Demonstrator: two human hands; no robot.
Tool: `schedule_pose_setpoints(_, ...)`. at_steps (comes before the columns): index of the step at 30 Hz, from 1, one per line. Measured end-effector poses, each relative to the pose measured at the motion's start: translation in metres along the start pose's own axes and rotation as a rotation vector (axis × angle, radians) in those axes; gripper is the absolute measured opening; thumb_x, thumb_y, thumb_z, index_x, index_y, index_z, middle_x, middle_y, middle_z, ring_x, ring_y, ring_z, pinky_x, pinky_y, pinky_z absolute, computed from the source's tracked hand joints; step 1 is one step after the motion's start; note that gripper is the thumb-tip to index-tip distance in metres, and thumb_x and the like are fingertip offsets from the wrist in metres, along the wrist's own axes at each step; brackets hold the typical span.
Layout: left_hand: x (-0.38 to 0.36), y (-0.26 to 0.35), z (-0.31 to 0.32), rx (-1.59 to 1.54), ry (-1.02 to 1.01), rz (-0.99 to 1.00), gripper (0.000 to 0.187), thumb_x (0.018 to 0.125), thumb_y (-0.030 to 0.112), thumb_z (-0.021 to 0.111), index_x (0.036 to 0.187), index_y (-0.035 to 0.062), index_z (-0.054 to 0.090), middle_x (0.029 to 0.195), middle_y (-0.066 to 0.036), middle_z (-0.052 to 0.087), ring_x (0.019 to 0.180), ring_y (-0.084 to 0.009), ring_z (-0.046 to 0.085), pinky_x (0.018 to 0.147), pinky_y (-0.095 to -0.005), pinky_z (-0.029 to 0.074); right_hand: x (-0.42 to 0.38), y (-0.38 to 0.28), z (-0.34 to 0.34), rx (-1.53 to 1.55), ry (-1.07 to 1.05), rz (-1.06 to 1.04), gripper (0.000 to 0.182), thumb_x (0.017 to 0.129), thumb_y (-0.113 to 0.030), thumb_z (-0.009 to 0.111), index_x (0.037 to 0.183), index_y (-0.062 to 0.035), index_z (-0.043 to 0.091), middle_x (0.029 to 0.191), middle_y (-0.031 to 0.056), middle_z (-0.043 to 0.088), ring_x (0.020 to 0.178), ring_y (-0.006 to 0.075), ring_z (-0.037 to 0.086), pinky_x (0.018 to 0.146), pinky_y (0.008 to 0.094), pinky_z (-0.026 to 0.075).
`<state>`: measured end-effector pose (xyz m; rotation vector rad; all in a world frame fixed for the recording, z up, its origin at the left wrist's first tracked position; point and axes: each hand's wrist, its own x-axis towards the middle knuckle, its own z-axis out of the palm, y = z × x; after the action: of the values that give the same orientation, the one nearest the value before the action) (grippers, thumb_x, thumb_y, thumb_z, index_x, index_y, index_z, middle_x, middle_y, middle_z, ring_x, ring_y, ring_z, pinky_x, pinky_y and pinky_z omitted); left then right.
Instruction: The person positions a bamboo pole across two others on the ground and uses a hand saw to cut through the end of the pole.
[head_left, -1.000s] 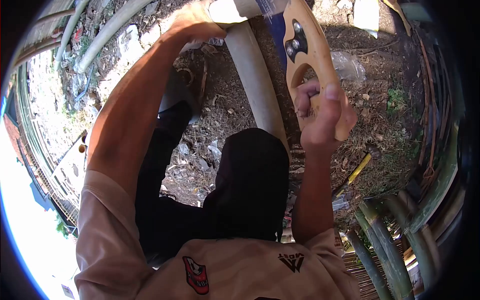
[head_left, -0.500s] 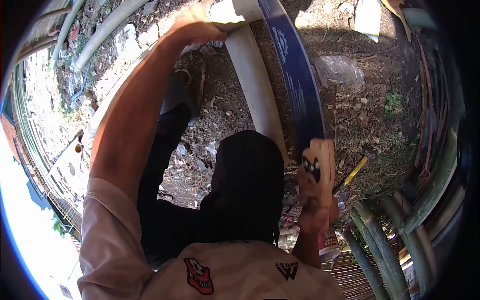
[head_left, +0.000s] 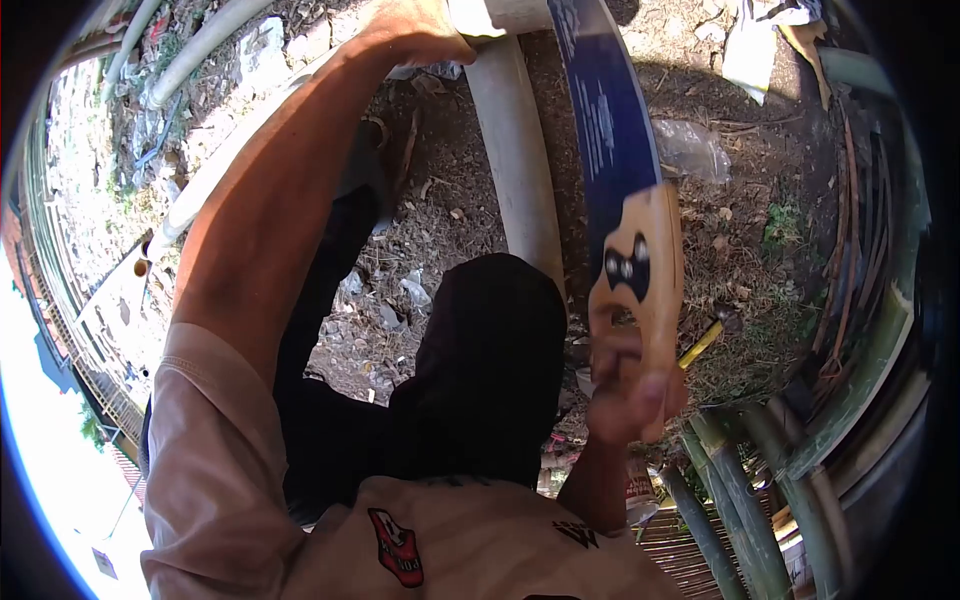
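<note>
My right hand (head_left: pixel 632 400) is wrapped around the light wooden handle (head_left: pixel 658 270) of a handsaw, which has a black fitting with metal screws. The saw's dark blue blade (head_left: pixel 610 120), with pale lettering, points away from me. Its far part meets a pale bamboo pole (head_left: pixel 515 14) at the top edge of the view, and the tip is out of sight. My left hand (head_left: pixel 415 32) grips this pole just left of the blade, its fingers partly cut off by the frame. A second grey-green pole (head_left: pixel 515 150) runs below toward my knee.
Bare soil holds leaf litter and clear plastic (head_left: pixel 690 150). A tool with a yellow handle (head_left: pixel 702 342) lies to the right of the saw. Green bamboo poles (head_left: pixel 735 490) are stacked at lower right. My dark-clothed knee (head_left: pixel 490 340) sits between my arms.
My right hand has pushed the saw forward, away from my body, so its handle is farther up the view. My left hand stays on the pole.
</note>
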<state>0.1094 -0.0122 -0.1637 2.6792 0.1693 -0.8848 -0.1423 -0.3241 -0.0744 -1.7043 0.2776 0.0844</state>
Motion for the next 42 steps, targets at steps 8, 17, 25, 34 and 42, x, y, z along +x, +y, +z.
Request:
schedule_pose_setpoints(8, 0.008, 0.001, -0.001, -0.006, -0.027, 0.056, 0.058, 0.068, 0.039, 0.081, 0.114, 0.0045, 0.073, 0.101, -0.017, 0.075, 0.091, -0.03, 0.073, 0.082, -0.0414, 0.058, -0.04, 0.011, -0.029, 0.088, -0.003, 0.039, 0.066, 0.1, -0.052, 0.043, 0.083, 0.0084, 0.063, 0.064, 0.0137, 0.058, 0.061, 0.0215, 0.06, 0.061, 0.0322, 0.053)
schedule_pose_setpoints(17, 0.004, -0.01, -0.004, -0.015, -0.156, 0.202, 0.058, 0.067, 0.037, 0.08, 0.116, 0.0054, 0.072, 0.101, -0.017, 0.075, 0.091, -0.0309, 0.073, 0.083, -0.0423, 0.058, 0.039, -0.006, 0.026, -0.036, 0.06, 0.179, 0.062, 0.099, -0.052, 0.036, 0.076, 0.0027, 0.055, 0.063, 0.0115, 0.052, 0.056, 0.0203, 0.052, 0.052, 0.0337, 0.045)
schedule_pose_setpoints(25, -0.002, -0.004, -0.004, -0.011, 0.069, 0.103, 0.066, 0.064, 0.037, 0.083, 0.119, 0.0044, 0.069, 0.103, -0.019, 0.074, 0.095, -0.0337, 0.072, 0.085, -0.0438, 0.057, 0.104, -0.014, 0.078, -0.016, -0.007, -0.049, 0.061, 0.099, -0.052, 0.043, 0.078, 0.0037, 0.056, 0.062, 0.0088, 0.049, 0.055, 0.0177, 0.051, 0.05, 0.0289, 0.039)
schedule_pose_setpoints(34, 0.003, -0.001, -0.006, -0.02, 0.08, 0.066, 0.074, 0.059, 0.036, 0.085, 0.123, 0.0033, 0.065, 0.106, -0.022, 0.073, 0.1, -0.0369, 0.071, 0.086, -0.0456, 0.057, 0.04, 0.007, 0.027, 0.126, 0.026, 0.209, 0.065, 0.1, -0.057, 0.038, 0.08, 0.0033, 0.053, 0.062, 0.0098, 0.048, 0.057, 0.0207, 0.05, 0.058, 0.0344, 0.049)
schedule_pose_setpoints(42, 0.003, -0.007, -0.009, -0.124, 0.139, 0.08, 0.072, 0.057, 0.036, 0.086, 0.118, 0.0037, 0.067, 0.1, -0.022, 0.073, 0.094, -0.0387, 0.072, 0.082, -0.0467, 0.058, -0.021, 0.011, 0.009, 0.129, 0.029, 0.018, 0.068, 0.1, -0.059, 0.036, 0.087, 0.004, 0.057, 0.062, 0.0113, 0.052, 0.051, 0.0202, 0.049, 0.062, 0.0375, 0.053)
